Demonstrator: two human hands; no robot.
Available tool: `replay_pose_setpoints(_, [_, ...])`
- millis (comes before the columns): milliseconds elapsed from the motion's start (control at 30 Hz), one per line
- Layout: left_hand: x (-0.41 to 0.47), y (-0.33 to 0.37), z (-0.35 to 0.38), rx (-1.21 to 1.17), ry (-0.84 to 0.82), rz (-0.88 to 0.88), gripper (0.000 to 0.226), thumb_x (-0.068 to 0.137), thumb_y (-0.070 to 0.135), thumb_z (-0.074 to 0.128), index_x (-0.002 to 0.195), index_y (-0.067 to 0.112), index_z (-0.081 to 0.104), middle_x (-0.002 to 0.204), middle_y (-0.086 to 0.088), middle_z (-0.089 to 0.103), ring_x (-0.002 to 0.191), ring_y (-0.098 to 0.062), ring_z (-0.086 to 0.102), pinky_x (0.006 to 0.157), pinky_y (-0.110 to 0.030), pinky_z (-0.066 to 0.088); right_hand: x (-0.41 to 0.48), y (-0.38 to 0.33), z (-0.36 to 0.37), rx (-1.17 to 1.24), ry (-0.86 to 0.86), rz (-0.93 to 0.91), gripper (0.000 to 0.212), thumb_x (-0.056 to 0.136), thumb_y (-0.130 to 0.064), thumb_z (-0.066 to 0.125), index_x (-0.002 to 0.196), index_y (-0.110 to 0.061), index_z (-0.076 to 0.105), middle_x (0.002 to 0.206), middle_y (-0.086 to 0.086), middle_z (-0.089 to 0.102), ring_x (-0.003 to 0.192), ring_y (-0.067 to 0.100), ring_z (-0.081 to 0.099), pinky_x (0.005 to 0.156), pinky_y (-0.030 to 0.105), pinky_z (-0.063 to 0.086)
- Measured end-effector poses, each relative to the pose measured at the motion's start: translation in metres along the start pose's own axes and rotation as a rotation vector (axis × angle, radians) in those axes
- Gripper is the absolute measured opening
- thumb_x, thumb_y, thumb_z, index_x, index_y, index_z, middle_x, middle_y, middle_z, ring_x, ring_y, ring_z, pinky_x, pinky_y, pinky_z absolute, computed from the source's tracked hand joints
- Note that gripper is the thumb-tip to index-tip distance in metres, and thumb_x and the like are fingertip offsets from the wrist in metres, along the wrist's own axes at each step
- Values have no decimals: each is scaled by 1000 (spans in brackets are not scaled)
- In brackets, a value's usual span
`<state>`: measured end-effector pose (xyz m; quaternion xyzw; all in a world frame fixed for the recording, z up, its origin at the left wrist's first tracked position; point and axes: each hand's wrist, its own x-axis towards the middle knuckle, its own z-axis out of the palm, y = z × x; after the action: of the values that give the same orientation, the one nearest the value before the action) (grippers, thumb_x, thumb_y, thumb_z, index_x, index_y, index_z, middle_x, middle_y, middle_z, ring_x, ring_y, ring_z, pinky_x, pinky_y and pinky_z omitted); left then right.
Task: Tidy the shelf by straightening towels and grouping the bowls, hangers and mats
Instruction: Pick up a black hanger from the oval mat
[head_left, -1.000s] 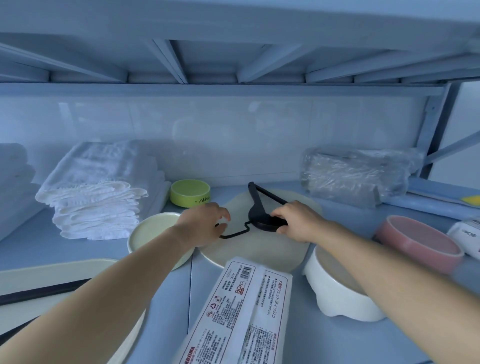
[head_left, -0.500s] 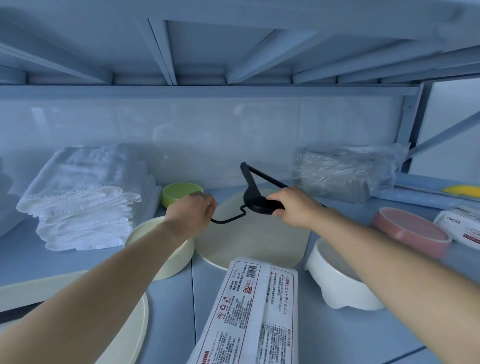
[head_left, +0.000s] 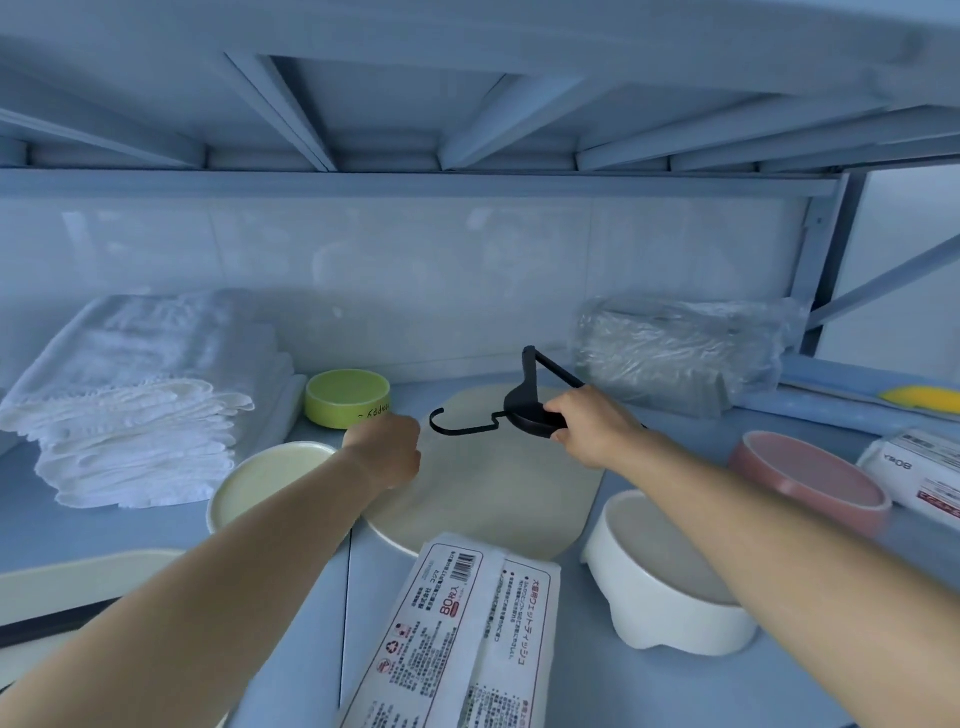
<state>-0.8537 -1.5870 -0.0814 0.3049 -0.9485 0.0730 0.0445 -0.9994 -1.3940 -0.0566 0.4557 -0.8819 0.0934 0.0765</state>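
Head view: the right hand (head_left: 587, 426) grips the black plastic hanger (head_left: 524, 410) over the cream flat mat (head_left: 493, 493); the left hand (head_left: 387, 447) fingers look clenched, maybe empty.

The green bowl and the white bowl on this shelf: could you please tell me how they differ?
The green bowl has writing on its side; the white bowl is plain. The green bowl has a flat base, the white bowl small feet. The green bowl sits at the back beside the towel stack, the white bowl near the front. Both are round and upright.
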Motion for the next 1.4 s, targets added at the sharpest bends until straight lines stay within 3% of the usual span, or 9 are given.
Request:
replay_pose_setpoints(133, [9,7,9,77,-190,-33,31,95,24,41,118,8,53,119,-9,57,109,-26,55,83,-31,45,1,11,2,27,11,7,8,89,-14,58,87,-7,60,76,6,57,70,24,52,58,29,37])
replay_pose_setpoints(233, [13,10,11,42,-199,-74,34,95,28,40,120,7,51,121,-11,56,111,-26,53,82,-31,44,-1,16,3,37,18,-5,9,89,-15,58,82,-9,58,64,0,46,67,24,50,55,28,33])
replay_pose_setpoints(333, [14,14,8,-3,-208,-106,40,98,34,37,123,6,50,124,-10,55,115,-26,52,88,-31,43,-1,20,4,45,23,-8,9,88,-15,58,83,-8,59,68,2,50,68,24,50,57,28,35])
replay_pose_setpoints(500, [19,11,8,-26,-122,-171,41,94,39,48,119,7,52,123,-9,56,116,-27,51,90,-30,42,-1,24,6,59,22,1,11,88,-17,59,84,-7,61,75,6,56,70,25,52,59,28,36])
replay_pose_setpoints(600, [22,7,8,-40,-40,-204,31,94,20,47,121,5,52,128,-14,50,119,-29,48,94,-32,42,-2,25,7,57,18,8,11,88,-19,59,88,-8,62,77,5,55,74,24,51,61,27,36])
replay_pose_setpoints(800, [27,10,13,-145,10,-252,24,95,10,42,114,9,56,118,-11,58,108,-28,56,80,-31,46,-1,26,7,49,15,3,10,88,-19,59,88,-9,61,79,5,56,75,25,53,62,29,39])
replay_pose_setpoints(1000, [31,9,13,-227,84,-233,22,96,22,44,113,15,57,112,-8,60,101,-28,57,69,-28,40,0,27,8,55,17,-1,10,88,-18,59,89,-9,61,81,7,60,74,25,53,61,29,37])
replay_pose_setpoints(1133, [30,7,15,-301,142,-230,20,92,11,45,106,17,59,105,-6,62,82,-25,50,64,-27,37,0,27,10,52,12,0,13,88,-18,60,91,-6,62,82,9,61,72,23,51,60,29,36])
replay_pose_setpoints(1400, [28,5,17,-347,170,-236,23,92,10,43,112,15,55,107,-10,61,89,-29,54,66,-29,38,0,28,9,57,12,1,17,88,-17,59,99,-5,63,92,13,65,83,28,59,66,31,44])
